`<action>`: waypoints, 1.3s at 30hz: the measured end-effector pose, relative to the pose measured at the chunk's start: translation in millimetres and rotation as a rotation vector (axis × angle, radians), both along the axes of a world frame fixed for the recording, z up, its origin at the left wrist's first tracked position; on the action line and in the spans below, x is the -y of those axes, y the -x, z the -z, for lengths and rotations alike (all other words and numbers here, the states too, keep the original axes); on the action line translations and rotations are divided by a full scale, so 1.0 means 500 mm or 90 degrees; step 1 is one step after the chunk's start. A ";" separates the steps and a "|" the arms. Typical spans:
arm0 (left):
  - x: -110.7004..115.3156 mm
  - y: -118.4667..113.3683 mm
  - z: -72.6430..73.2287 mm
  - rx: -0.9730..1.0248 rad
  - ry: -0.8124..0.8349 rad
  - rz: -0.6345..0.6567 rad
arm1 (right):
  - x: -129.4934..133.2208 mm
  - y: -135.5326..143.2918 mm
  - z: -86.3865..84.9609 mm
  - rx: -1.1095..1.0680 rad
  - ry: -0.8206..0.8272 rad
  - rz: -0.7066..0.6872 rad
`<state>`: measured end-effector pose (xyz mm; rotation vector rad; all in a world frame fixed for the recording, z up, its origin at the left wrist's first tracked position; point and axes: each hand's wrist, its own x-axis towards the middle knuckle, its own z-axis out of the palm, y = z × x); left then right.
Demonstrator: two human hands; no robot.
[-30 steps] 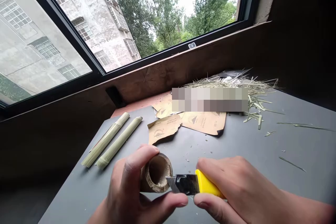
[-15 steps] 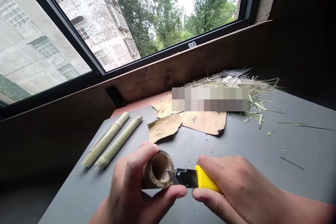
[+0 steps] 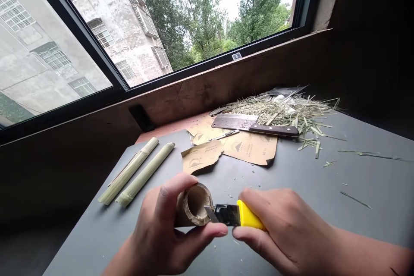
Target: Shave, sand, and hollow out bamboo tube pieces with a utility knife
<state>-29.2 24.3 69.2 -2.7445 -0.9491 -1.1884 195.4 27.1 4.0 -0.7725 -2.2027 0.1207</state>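
My left hand (image 3: pixel 168 224) is closed around a short bamboo tube (image 3: pixel 184 213), its hollow end turned toward me. The cut rim looks pale and rough. In my right hand (image 3: pixel 278 224) is a yellow-handled utility knife (image 3: pixel 250 215) with a black front part. Its blade tip touches the right side of the tube's rim, just inside the opening. My left thumb lies right below the blade. The far end of the tube is hidden behind my left fingers.
Two green bamboo pieces (image 3: pixel 145 174) lie on the grey table (image 3: pixel 181 263) at left. Brown sandpaper sheets (image 3: pixel 249 148), a pen (image 3: pixel 226 134) and a cleaver (image 3: pixel 236 121) lie behind my hands. Bamboo shavings (image 3: pixel 274 105) are heaped beneath the window (image 3: pixel 213 62).
Both hands, the tube and the knife appear slightly further left, along with a small shift of the whole view. The blade stays at the rim. The cleaver, blurred out before, now shows.
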 end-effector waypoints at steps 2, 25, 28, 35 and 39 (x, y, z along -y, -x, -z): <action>0.001 0.001 0.001 -0.002 -0.002 -0.004 | -0.003 0.001 0.001 0.003 -0.015 0.003; -0.002 -0.006 0.003 0.041 -0.028 -0.021 | 0.000 -0.012 -0.010 -0.085 0.322 -0.113; 0.002 -0.004 0.008 0.060 -0.030 -0.018 | 0.003 -0.009 -0.011 -0.084 0.324 -0.117; 0.009 -0.011 -0.003 0.041 -0.005 -0.034 | 0.007 -0.006 -0.014 -0.079 0.296 -0.127; 0.007 -0.013 -0.001 0.027 -0.003 -0.046 | 0.007 -0.005 -0.011 -0.065 0.286 -0.119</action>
